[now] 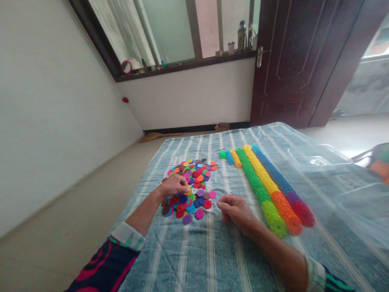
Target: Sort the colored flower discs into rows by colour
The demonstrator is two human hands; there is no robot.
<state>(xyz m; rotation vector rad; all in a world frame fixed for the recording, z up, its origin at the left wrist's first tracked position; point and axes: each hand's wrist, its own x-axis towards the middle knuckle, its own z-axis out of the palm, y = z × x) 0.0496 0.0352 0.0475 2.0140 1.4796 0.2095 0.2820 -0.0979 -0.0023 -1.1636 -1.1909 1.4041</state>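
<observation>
A loose pile of notched plastic discs in many colours (199, 193) lies on the striped cloth. My left hand (175, 185) is over the pile's left side, its fingers pinched on a yellow disc (189, 190). To the right of the pile, my right hand (235, 209) is closed with thumb and fingertips together; whatever it may hold is too small to make out. Beyond it run long rows of stacked discs: green (252, 178), yellow ending in orange (264, 174), and blue ending in purple and red (278, 178). Short green, blue and orange stacks (236, 158) stand at their far left.
Clear plastic containers (322, 165) are at the right of the striped cloth (194, 255). A chair-like item with an orange patch shows at the right edge. Behind are a dark red door (291, 61) and a window ledge with bottles (242, 36).
</observation>
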